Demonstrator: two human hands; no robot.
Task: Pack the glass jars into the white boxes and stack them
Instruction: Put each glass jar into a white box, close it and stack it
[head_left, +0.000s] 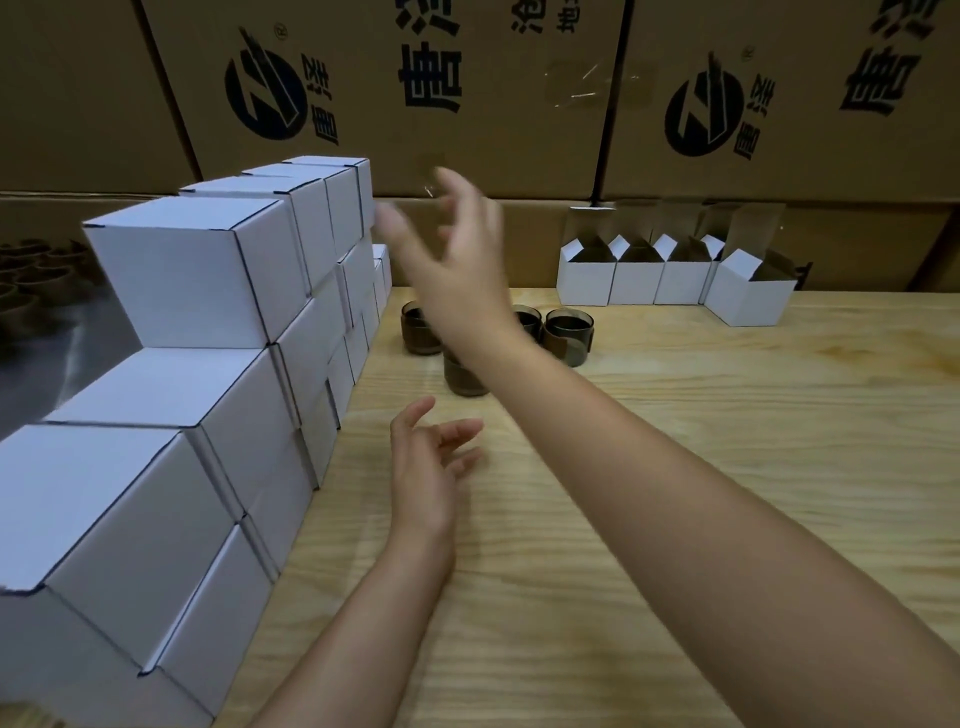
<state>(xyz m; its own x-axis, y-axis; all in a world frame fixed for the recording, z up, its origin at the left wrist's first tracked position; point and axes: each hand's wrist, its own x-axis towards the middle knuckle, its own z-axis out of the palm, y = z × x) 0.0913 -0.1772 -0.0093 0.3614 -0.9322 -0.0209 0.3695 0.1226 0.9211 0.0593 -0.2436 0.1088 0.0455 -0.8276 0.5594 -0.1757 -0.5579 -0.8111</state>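
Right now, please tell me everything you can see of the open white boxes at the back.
The open boxes are small white cardboard cubes, brown inside, with lids and side flaps standing up. About five stand upright on the wooden table at its far right, side by side and touching; the rightmost sits nearer, slightly turned. Brown cartons rise behind them.

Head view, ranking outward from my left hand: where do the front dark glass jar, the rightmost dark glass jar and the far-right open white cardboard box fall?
1. Front dark glass jar, just beyond the left hand.
2. Rightmost dark glass jar, farther back and to the right.
3. Far-right open white cardboard box, farthest, at the back right.
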